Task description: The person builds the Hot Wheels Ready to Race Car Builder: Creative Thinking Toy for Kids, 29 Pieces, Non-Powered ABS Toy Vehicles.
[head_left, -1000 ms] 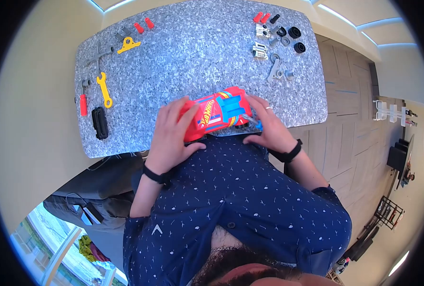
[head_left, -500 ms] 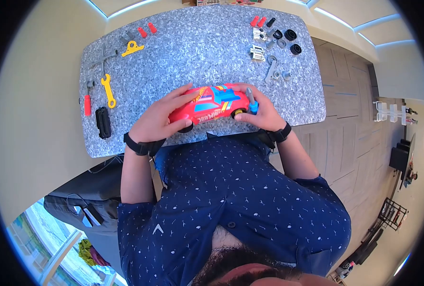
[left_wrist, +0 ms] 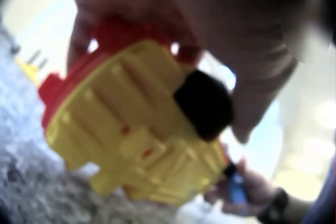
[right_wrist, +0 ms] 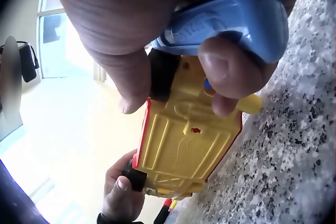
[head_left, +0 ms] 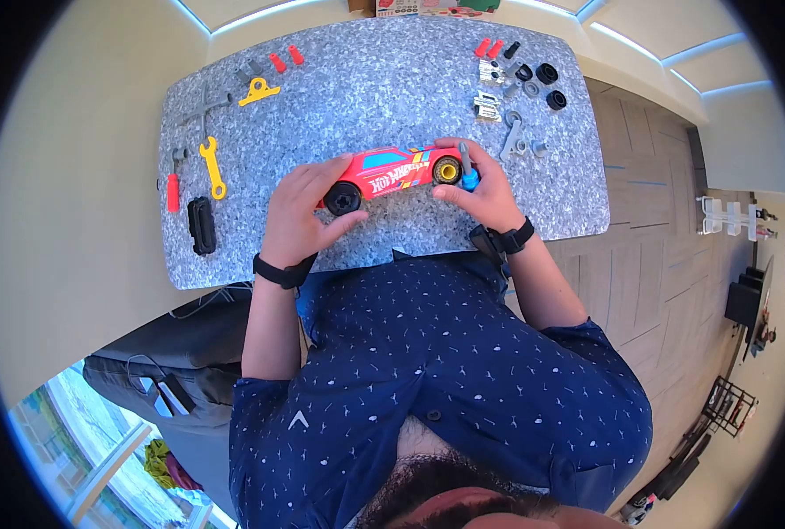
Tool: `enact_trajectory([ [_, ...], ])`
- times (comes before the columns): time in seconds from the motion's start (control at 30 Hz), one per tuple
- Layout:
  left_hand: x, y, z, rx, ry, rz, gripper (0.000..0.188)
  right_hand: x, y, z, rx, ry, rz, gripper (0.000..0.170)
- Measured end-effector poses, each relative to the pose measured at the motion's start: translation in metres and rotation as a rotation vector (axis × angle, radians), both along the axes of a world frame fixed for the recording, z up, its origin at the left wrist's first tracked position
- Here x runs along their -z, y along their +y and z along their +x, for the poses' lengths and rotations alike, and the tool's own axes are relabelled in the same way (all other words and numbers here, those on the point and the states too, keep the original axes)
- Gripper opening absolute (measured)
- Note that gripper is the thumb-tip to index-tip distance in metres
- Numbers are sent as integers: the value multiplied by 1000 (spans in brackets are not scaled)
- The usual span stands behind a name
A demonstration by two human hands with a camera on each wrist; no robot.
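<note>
Both hands grip the red toy car (head_left: 396, 176) over the speckled table (head_left: 366, 93), the left hand (head_left: 299, 210) by the black wheel (head_left: 344, 200), the right hand (head_left: 494, 201) also holding a blue-handled screwdriver (head_left: 470, 181), whose tip is best kept off the bodywork.

The toy car (head_left: 394, 178) is red and yellow, the tabletop (head_left: 366, 97) speckled grey.

Out from the red car (head_left: 391, 176), your widest lane runs at twelve o'clock over bare tabletop (head_left: 366, 97). At eight, your left hand (head_left: 301, 208) blocks you; at three, your right hand (head_left: 493, 199) and the blue-handled tool (head_left: 470, 181). Silver parts (head_left: 488, 107) and black wheels (head_left: 547, 73) crowd two; the yellow wrench (head_left: 211, 167) obstructs nine.
</note>
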State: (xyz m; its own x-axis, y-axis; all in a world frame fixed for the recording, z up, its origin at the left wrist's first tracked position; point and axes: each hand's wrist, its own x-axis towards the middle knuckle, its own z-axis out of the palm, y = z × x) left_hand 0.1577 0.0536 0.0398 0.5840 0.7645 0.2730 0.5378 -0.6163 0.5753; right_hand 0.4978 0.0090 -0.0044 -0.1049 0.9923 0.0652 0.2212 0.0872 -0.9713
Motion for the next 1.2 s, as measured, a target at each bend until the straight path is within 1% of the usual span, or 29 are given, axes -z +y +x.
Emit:
enact_trajectory([
  [0.07, 1, 4, -6, 44, -83, -71, 78, 2, 3, 1, -7, 24, -9, 80],
  [0.17, -1, 8, -15, 99, -157, -58, 79, 4, 4, 3, -13, 24, -23, 82],
  [0.27, -12, 7, -4, 45, 1, 92, 78, 2, 5, 4, -14, -29, -29, 86],
  [0.3, -9, 6, -2, 13, 23, 101, 75, 1, 5, 5, -14, -54, -33, 87],
  [0.4, 9, 5, 3, -74, 61, 96, 68, 5, 6, 11, -28, -166, 144, 87],
  [0.47, 20, 6, 1, -122, 54, 46, 64, -10, -1, 18, 13, -5, 36, 83],
  [0.53, 20, 7, 2, -134, 32, 67, 58, -31, -2, 32, 80, -50, 5, 78],
  [0.6, 20, 6, 1, -153, 27, 70, 55, -52, 5, 64, 175, -302, 50, 71],
  [0.7, 19, 5, 2, -167, 41, 49, 52, -63, 30, 116, 352, -516, -2, 61],
  [0.8, 14, 4, 3, -162, 53, 29, 50, -55, 57, 163, 332, -830, 38, 56],
  [0.9, 10, 3, -1, -153, 72, 29, 52, -36, 94, 191, 272, -989, 35, 57],
  [1.0, 3, 2, -11, -142, 120, 67, 57, -41, 124, 187, 153, -1180, -124, 56],
  [1.1, -3, -4, -20, -168, 214, 114, 66, -20, 144, 193, 161, -1182, -79, 51],
  [1.2, -9, -11, -23, -193, 278, 124, 75, -15, 158, 197, 153, -1191, -87, 48],
])
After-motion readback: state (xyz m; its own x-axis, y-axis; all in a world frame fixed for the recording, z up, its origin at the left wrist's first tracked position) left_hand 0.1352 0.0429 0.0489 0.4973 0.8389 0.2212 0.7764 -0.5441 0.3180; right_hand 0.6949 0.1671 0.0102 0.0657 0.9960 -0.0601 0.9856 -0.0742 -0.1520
